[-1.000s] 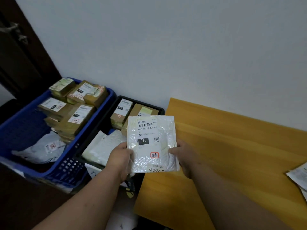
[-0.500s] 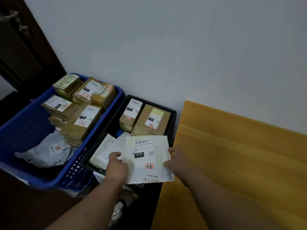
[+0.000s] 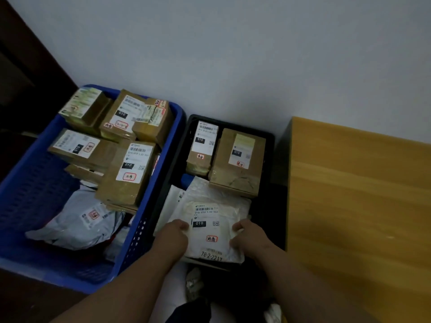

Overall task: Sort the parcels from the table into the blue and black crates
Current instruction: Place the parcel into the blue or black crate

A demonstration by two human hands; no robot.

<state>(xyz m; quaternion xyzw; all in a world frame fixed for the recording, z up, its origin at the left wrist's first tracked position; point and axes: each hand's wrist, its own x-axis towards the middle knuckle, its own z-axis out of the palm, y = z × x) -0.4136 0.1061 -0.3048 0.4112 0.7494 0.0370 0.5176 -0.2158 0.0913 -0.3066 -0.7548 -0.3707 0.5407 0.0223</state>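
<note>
The black crate (image 3: 268, 136) is packed at the back with two brown boxes (image 3: 235, 164); white mailers (image 3: 186, 197) cover the front. Blue crate (image 3: 28, 183) has an open pocket along its left wall.

Blue crate (image 3: 30, 183): moulded plastic, walls perforated in a grid, dull sheen. Black crate (image 3: 233, 124): plastic, matt. Brown parcels (image 3: 127, 180): cardboard wrapped in glossy clear tape, with paper labels. White mailer (image 3: 214, 229): thin crinkled plastic film, probably bubble-lined; the dim view leaves this uncertain. Grey bag (image 3: 77, 222): soft, slightly glossy polythene. Table (image 3: 359, 194): smooth wood-grain surface, satin finish.
</note>
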